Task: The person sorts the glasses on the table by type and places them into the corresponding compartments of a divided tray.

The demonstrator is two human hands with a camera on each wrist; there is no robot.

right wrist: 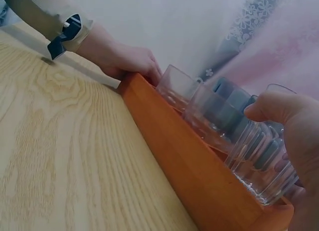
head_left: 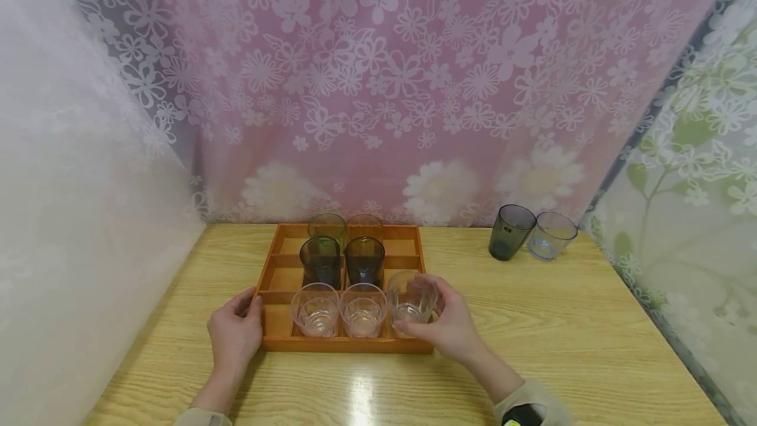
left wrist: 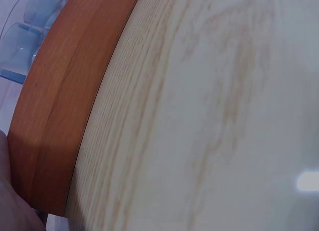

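A wooden divided tray [head_left: 349, 345] lies on the table with several glasses in it. My left hand [head_left: 236, 334] grips the tray's left side near the front corner. At the front right compartment my right hand [head_left: 452, 321] holds a clear ribbed glass [right wrist: 264, 166], thumb on the near side and fingers behind. The glass is upright, its base low behind the tray's front wall. Left of it in the front row stand two pinkish clear glasses [head_left: 363, 311]. Behind them are two dark glasses [head_left: 321, 261], then a green glass [head_left: 326, 225] and an amber glass [head_left: 365, 225].
A dark grey glass [head_left: 512, 232] and a pale bluish glass [head_left: 552, 235] stand side by side at the table's back right. A pink flowered curtain [head_left: 355, 117] hangs behind the table [head_left: 568, 327], with pale sheets at both sides.
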